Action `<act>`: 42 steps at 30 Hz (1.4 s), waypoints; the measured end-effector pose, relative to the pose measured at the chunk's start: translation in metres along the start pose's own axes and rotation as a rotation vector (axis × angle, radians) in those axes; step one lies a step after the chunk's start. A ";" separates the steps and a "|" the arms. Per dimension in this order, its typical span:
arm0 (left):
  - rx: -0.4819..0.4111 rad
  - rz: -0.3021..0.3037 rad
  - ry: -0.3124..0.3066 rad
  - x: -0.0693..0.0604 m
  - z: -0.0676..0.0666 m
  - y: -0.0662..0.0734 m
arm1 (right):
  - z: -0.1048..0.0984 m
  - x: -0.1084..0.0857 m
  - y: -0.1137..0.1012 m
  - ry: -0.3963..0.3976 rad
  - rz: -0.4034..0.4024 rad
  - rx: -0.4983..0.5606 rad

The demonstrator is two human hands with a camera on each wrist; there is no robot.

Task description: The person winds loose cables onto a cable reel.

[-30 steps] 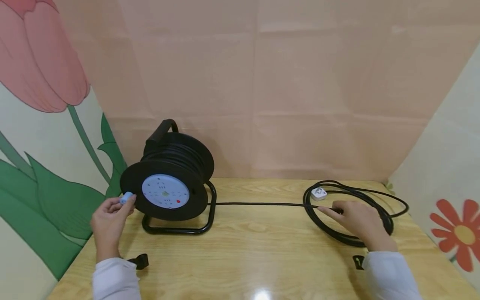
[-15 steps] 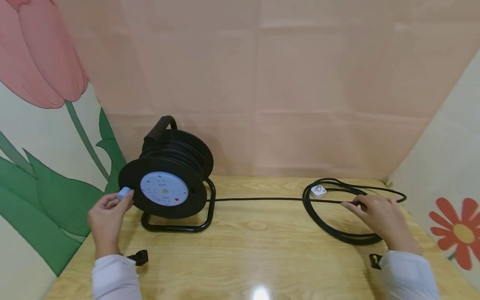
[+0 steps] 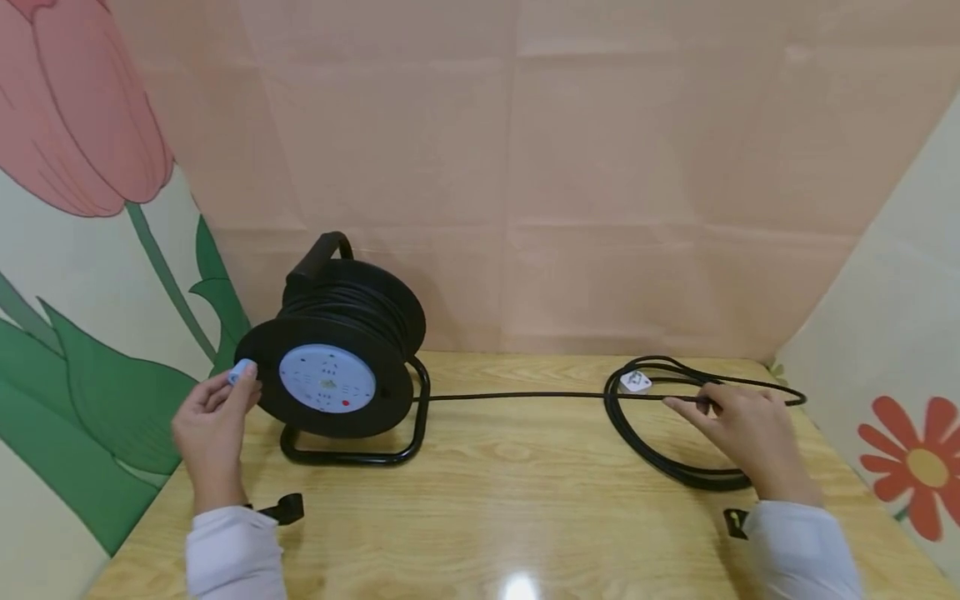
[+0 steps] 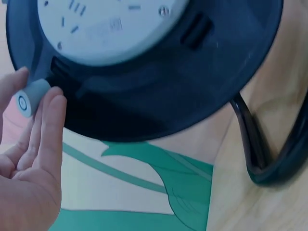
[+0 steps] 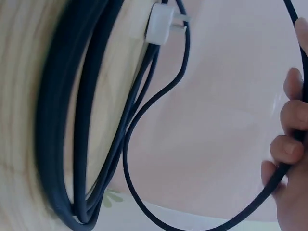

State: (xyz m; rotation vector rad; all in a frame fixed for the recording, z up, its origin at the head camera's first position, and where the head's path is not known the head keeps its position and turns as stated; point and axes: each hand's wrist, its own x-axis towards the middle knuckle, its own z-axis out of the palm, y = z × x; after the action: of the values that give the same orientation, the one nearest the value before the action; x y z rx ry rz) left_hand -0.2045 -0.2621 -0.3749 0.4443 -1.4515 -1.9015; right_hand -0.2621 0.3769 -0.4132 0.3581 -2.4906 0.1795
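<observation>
A black cable reel (image 3: 262, 354) stands on its tubular frame (image 3: 360, 459) at the left of the table. Its round pale-blue socket panel (image 3: 327, 379) faces the front. My left hand (image 3: 212, 433) pinches the small light-blue crank knob (image 3: 242, 370) at the reel's rim; in the left wrist view that knob (image 4: 32, 98) sits between thumb and fingers. A black cable (image 3: 517, 395) runs taut from the reel to the right. My right hand (image 3: 750, 429) holds this cable (image 5: 276, 179), fingers curled round it. Below lies a loose coil of cable (image 3: 637, 446), partly hidden by the hand.
Inside the coil's far side lies a white plug (image 3: 636, 382), prongs visible in the right wrist view. The wooden table (image 3: 517, 500) ends at a pinkish backdrop (image 3: 510, 208). Flower-printed panels (image 3: 892, 333) flank both sides. Black wrist straps (image 3: 283, 508) hang below the sleeves.
The knob and my left hand have moved slightly up and left, and the reel's face has turned a little. My right hand went right along the cable, then slightly back left.
</observation>
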 end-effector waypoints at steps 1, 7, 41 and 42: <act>-0.023 0.012 0.005 0.000 0.001 0.001 | -0.001 0.001 -0.002 -0.008 -0.015 0.017; -0.115 0.071 0.024 -0.003 0.007 0.007 | -0.004 0.005 -0.011 -0.052 -0.058 0.079; -0.227 0.114 0.000 -0.031 0.045 0.019 | 0.017 0.007 -0.028 0.246 -0.096 0.006; -0.224 0.120 -0.009 -0.032 0.046 0.019 | 0.017 0.006 -0.028 0.224 -0.099 0.014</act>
State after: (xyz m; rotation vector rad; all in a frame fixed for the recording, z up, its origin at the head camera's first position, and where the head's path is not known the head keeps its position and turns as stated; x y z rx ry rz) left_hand -0.2053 -0.2094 -0.3465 0.2382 -1.2244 -1.9421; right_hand -0.2678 0.3451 -0.4222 0.4410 -2.2473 0.1868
